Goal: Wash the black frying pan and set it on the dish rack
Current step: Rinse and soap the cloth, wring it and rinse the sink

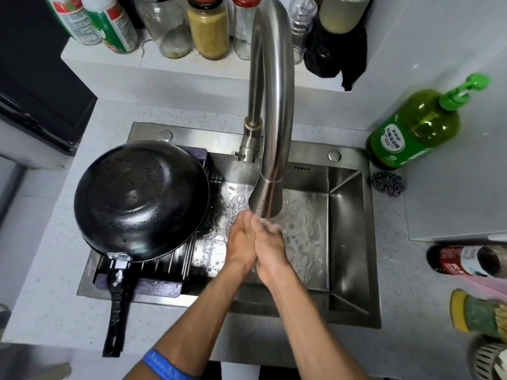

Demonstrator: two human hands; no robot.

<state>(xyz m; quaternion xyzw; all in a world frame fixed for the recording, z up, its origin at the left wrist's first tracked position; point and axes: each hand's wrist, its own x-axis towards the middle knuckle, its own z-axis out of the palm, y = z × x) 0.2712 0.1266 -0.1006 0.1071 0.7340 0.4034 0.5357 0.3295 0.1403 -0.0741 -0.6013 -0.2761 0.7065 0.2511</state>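
Note:
The black frying pan (140, 198) lies upside down on the dark dish rack (167, 272) over the left part of the sink, wet with droplets, its black handle pointing toward me past the sink's front edge. My left hand (241, 239) and my right hand (270, 248) are pressed palm to palm under the running steel tap (270, 127), right of the pan. Neither hand holds anything. Water splashes around them into the steel sink (345, 242).
A green dish soap pump bottle (417, 130) and a steel wool scrubber (388, 183) sit at the sink's right back corner. Jars and bottles (208, 28) line the back ledge. A sponge (477, 316) and a bottle (466, 260) lie at the right edge.

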